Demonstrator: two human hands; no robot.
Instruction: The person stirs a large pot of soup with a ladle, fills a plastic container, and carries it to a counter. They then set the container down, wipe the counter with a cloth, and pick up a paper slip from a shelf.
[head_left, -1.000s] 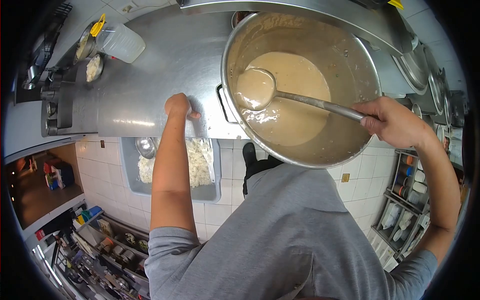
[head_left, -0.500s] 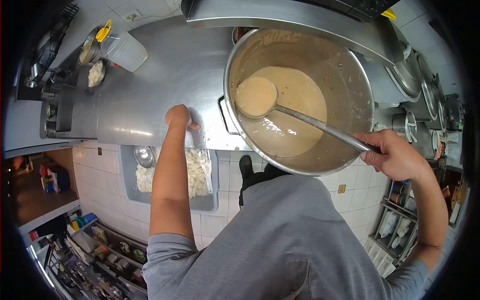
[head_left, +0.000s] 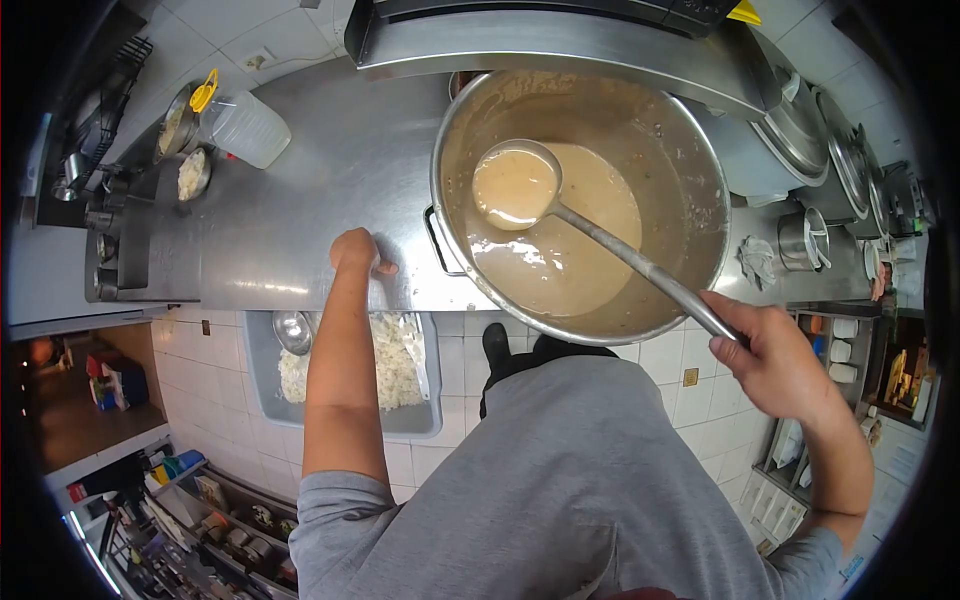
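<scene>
My right hand [head_left: 765, 358] grips the end of a long metal ladle [head_left: 640, 262], just beyond the near right rim of a large steel pot [head_left: 690, 215]. The ladle's bowl, full of beige liquid [head_left: 513, 186], is on the left side inside the pot. More of the same soupy liquid [head_left: 590, 275], shiny on top, covers the pot's bottom. On the steel counter [head_left: 330, 130], left of the pot's handle [head_left: 438, 240], my left hand [head_left: 355, 252] rests with curled fingers and the thumb sticking out. I see nothing in it.
Below the counter, a grey tub [head_left: 432, 415] holds white rice [head_left: 398, 370] and a metal bowl [head_left: 292, 332]. A translucent jug [head_left: 248, 130] with a yellow top stands at the back left, beside small bowls. A steel shelf [head_left: 560, 45] overhangs the pot's far side. Lidded pots [head_left: 795, 140] stand right.
My right hand has shifted toward me, and the ladle's bowl has tipped so its rim shows more clearly. My left hand stays in place. The whole view has shifted slightly.
</scene>
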